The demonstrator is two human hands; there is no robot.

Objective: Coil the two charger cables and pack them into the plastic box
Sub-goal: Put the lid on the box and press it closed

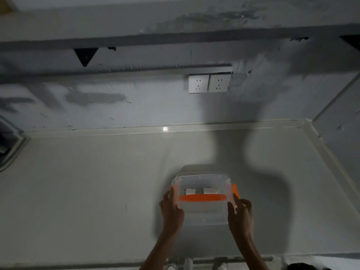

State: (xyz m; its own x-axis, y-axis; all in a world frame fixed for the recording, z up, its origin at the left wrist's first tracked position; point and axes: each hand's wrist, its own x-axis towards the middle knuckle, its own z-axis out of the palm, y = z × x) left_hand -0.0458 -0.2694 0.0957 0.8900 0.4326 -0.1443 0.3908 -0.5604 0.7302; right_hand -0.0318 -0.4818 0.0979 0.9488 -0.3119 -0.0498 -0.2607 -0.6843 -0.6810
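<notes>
I am seeing the plastic box (202,184) at the lower middle of the frame, over the pale bench (87,191), with both hands on it. My left hand (171,209) is pressing against its left wall with fingers that look mostly straight. My right hand (241,215) is curling thumb and fingers round the right wall, near the orange side clip (235,190). The view is blurring, so I cannot tell whether the box is resting on the bench or hanging just above it.

Through the clear wall I am making out two white charger blocks (191,191) behind the orange handle (202,197). The cables themselves are not showing clearly, so I cannot say whether they are lying coiled.

The main risk, I am judging, is the grip. The left side is being held by pressure alone against smooth plastic, so if that hand eases off, the box could be tipping or sliding toward the near edge of the bench at the bottom of the frame. The loose blocks would then be shifting, and any coil could be springing open.

I also cannot tell whether the clips are fastened. If one is loose, lifting by the walls could be letting the lid pop, or a stray loop of cable could be getting pinched under the rim. Dim light is making both hard to check.
</notes>
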